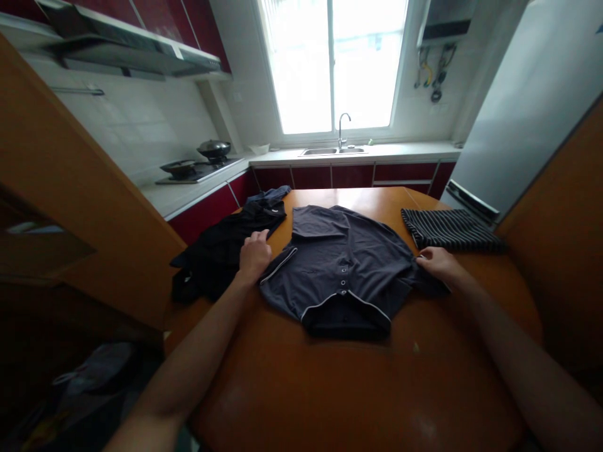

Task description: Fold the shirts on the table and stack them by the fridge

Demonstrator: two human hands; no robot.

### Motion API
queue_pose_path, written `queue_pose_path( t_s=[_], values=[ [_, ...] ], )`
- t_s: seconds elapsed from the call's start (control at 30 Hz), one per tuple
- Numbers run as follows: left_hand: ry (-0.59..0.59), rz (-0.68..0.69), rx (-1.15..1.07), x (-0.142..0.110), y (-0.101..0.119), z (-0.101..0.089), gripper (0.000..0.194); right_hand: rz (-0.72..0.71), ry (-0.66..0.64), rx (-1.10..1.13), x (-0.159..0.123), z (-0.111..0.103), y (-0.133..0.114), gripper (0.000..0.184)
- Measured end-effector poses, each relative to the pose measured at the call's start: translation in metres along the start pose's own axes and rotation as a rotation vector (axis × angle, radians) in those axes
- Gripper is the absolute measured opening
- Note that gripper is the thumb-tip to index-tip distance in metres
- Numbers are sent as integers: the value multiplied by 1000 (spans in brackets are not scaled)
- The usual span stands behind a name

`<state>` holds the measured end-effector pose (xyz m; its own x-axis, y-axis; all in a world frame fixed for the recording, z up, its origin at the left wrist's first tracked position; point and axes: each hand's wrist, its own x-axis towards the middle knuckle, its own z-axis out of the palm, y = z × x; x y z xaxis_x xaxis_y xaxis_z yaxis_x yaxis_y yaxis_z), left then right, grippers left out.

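A dark grey short-sleeved polo shirt (325,251) with white piping lies spread on the table, its collar and buttons towards me. At its right sleeve, my right hand (439,262) is closed, thumb and fingers pinching the fabric. My left hand (255,256) is just beyond the left sleeve's piped hem, by the edge of a heap of black clothing (221,251). Its fingers are curled together, and their tips are hidden, so I cannot see what they hold, if anything.
A folded black-and-white striped cloth (450,229) lies at the table's right. Dark blue fabric (271,196) sits behind the black heap. The wooden table (358,389) has rounded edges. Beyond are a counter with a sink (334,151), a stove with pans (214,149) and a fridge (522,119).
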<state>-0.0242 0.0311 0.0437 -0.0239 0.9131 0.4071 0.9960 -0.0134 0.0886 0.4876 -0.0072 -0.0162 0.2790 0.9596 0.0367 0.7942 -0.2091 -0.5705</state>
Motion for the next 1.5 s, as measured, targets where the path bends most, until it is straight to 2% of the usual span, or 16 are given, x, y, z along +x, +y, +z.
queue_pose_path(
  t_s=[0.07,0.1,0.17,0.23,0.3,0.37,0.53,0.67,0.73,0.83,0.93,1.07,1.17,1.23,1.4,1.5],
  values=[
    [82,103,-41,-4,11,1,42,-5,9,113,3,2,3,23],
    [80,161,-65,-6,18,2,37,-1,19,161,4,2,4,22],
    [-4,241,-81,-13,30,7,35,20,43,233,3,2,3,19],
    [-109,262,-47,-18,36,14,45,44,37,286,2,1,1,25],
    [-158,244,-6,-19,35,20,52,62,24,309,1,1,-3,32],
    [-158,198,4,-17,29,24,48,66,31,295,0,2,-4,34],
    [-176,-6,-23,-1,6,23,41,39,72,276,-2,3,-1,37],
    [-2,-81,29,3,-8,18,49,18,74,261,-3,4,3,46],
    [96,-19,19,0,-2,16,51,26,51,234,-2,4,2,47],
    [121,229,-146,-11,26,17,41,22,44,185,-1,4,-1,35],
    [3,520,-353,-28,60,24,29,-8,123,136,0,-4,-2,15],
    [-190,783,-491,-48,83,36,23,-77,252,63,-3,-26,1,17],
    [-269,846,-523,-53,84,42,29,-122,347,-55,-6,-38,5,20],
    [-289,849,-524,-52,82,44,34,-106,362,-140,-5,-41,9,22],
    [-322,830,-476,-52,80,45,42,35,192,-266,3,-32,21,26],
    [-340,818,-479,-54,82,43,42,50,123,-294,4,-28,21,24]
  ],
)
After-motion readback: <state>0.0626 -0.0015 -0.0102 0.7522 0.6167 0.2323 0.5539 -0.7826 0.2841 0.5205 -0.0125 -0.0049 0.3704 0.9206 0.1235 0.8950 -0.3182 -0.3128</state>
